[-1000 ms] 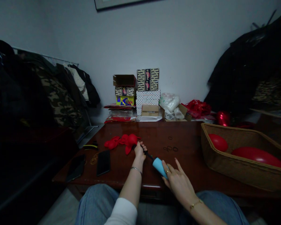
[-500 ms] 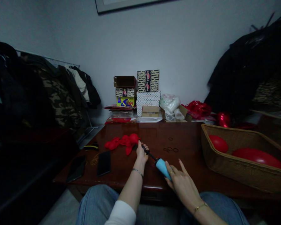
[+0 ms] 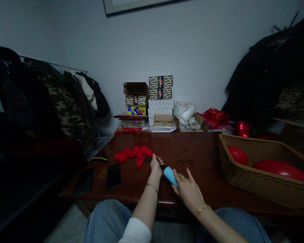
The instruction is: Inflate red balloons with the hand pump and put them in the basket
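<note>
- Left hand (image 3: 155,166): clenched around the black front end of a light-blue, cylindrical, seemingly plastic hand pump (image 3: 170,176).
- Right hand (image 3: 190,190): grasping the rear of the blue barrel, one finger extended off it.
- Pump position: slanted between both hands, above the table.
- Limp red rubber balloons (image 3: 144,152): heaped just beyond the left hand and to its left. Cannot tell whether any sits on the nozzle, being hidden by the fingers.
- Risk, judged: could slip off the nozzle, if a balloon is fitted, should the left grip slacken under a push from the right.
- Second risk, judged: could twist the nozzle sideways if pushed off-line by the right hand.
- Third risk, judged: could drag neighbouring balloons along, lying so close to the left fingertips.
- Count: one pump; limp balloons several, overlapping, not countable.
- Right of the right hand: one tan woven basket (image 3: 263,185), with two inflated red balloons (image 3: 283,171) visible inside.
- Beyond the right hand: thin dark rings (image 3: 184,161), apparently four, partly overlapping.
- Left of the left hand: two flat black rectangular slabs (image 3: 113,177), apparently phones; one tangle of yellow bands (image 3: 103,172), not countable.
</note>
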Demonstrator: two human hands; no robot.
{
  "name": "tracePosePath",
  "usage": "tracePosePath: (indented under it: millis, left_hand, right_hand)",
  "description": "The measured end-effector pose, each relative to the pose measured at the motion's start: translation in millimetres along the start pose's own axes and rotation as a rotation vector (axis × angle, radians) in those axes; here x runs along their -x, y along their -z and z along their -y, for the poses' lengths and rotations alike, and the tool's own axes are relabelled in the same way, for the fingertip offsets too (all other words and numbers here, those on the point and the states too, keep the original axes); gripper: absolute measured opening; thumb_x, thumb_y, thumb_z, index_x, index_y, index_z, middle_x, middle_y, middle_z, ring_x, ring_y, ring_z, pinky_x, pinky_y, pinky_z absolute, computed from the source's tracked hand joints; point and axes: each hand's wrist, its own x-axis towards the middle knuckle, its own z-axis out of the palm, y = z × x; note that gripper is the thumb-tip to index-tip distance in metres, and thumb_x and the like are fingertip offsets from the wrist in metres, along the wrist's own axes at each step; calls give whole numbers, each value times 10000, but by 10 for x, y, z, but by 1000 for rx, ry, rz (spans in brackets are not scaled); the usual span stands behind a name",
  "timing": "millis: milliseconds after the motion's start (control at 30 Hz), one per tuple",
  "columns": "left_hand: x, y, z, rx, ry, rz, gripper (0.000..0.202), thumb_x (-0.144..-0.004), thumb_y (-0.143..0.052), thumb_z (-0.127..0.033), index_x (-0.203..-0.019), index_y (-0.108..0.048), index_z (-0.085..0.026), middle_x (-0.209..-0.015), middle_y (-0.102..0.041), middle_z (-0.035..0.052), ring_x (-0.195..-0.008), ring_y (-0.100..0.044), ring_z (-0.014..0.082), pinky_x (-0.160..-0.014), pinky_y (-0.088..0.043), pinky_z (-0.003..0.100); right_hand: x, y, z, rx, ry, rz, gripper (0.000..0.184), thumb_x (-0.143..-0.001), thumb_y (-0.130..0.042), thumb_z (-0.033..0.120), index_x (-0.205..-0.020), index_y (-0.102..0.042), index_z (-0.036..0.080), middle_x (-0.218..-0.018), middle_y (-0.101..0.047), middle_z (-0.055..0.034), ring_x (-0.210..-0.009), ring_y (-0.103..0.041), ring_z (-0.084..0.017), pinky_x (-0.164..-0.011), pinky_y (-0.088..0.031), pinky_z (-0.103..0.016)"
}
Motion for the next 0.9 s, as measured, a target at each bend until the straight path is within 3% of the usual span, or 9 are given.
tracePosePath:
  millis: [200, 467, 667, 900]
  left_hand:
    - [-140, 51, -195, 8, -13, -49, 336, -834, -533, -419, -656, -388, -173, -497, -343, -76, -343, -315, 23, -328, -224, 125]
    - [-198, 20, -397, 4, -1, -88, 322, -885, -450, -390, -653, -378, -178, -489, -355, -65, -340, -328, 32, -330, -230, 129]
    - [-48, -49, -269, -9, 23, -25, 304, -891, -432, -382, -669, -383, -181, -486, -376, -54, -348, -353, 49, -346, -252, 145]
    - [161, -154, -19, -70, 41, 26, 303, -823, -542, -412, -683, -417, -175, -494, -429, -40, -378, -427, 76, -392, -334, 178]
  right_hand:
    - [219, 73, -75, -43, 50, -46, 494, -837, -475, 236, -1313, -382, 143, -970, -663, -58, -803, -644, -147, -1100, -197, -414]
    - [434, 228, -185, -68, 68, 1, 538, -851, -457, 254, -1362, -318, 158, -1066, -630, -70, -875, -628, -160, -1105, -191, -458]
    - [432, 209, -209, -39, 47, -37, 487, -863, -430, 264, -1331, -369, 146, -980, -656, -64, -787, -643, -159, -1093, -215, -459]
    - [133, 152, -116, 29, 21, -12, 469, -836, -485, 241, -1282, -429, 107, -934, -660, -74, -767, -640, -155, -1096, -196, -423]
